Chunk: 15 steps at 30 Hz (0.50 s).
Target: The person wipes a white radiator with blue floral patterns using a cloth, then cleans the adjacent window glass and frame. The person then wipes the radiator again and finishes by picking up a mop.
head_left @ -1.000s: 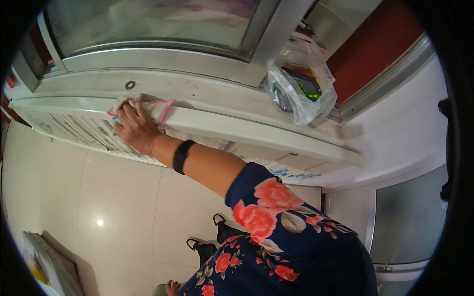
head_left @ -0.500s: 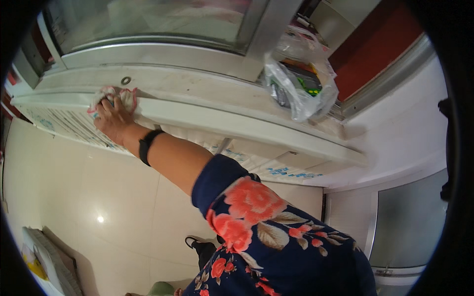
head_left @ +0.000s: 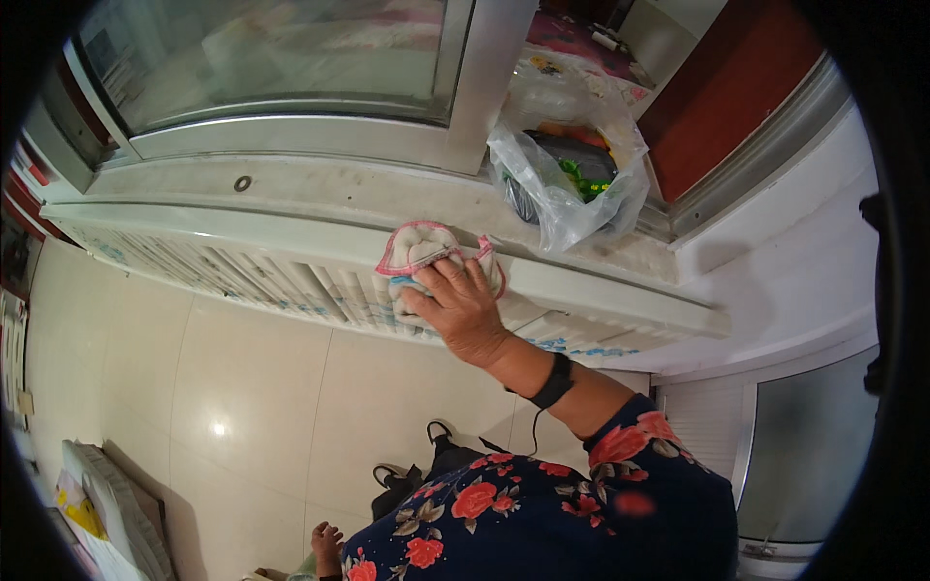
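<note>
My right hand presses a white cloth with pink edging onto the top edge of a white radiator. Its fingers are bent over the bunched cloth, part of which drapes down the radiator's front. Blue floral patterns decorate that front. Low in the picture, my left hand hangs near my body, holding nothing that I can see, its fingers loosely curled and apart. A black band circles my right wrist.
A pale sill runs behind the radiator, with a small metal ring on it. A clear plastic bag of packaged items stands on the sill beside the sliding window frame. A frosted-glass door is at right.
My right hand has slid the cloth rightward along the radiator top, from its left part to about the middle. My left hand has come further into view at the bottom.
</note>
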Available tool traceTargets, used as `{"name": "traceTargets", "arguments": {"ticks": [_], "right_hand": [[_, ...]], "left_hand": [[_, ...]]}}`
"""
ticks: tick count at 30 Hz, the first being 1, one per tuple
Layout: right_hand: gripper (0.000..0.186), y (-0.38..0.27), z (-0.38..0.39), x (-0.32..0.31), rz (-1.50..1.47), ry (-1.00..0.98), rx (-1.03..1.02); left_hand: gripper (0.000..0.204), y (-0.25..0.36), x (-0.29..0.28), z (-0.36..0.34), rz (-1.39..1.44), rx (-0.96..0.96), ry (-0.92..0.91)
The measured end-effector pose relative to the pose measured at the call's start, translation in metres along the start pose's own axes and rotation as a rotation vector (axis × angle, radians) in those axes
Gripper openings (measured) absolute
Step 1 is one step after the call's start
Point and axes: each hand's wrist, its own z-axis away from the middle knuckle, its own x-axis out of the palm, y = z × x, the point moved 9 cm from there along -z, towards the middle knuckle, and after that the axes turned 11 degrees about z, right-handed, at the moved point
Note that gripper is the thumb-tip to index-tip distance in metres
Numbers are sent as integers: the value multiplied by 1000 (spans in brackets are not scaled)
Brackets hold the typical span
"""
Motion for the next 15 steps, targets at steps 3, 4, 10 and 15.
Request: {"name": "traceTargets", "arguments": {"ticks": [3, 4, 10, 15], "right_hand": [[17, -14, -18, 14, 26, 26, 35], [18, -20, -25, 19, 33, 38, 35], [17, -79, -82, 61, 39, 130, -9], [16, -140, -148, 107, 97, 167, -49]], "left_hand": [[33, -1, 12, -4, -71, -23, -9], [33, -4, 14, -7, -80, -36, -17], [32, -29, -9, -36, -81, -159, -28], [32, 11, -45, -60, -50, -143, -14]]}}
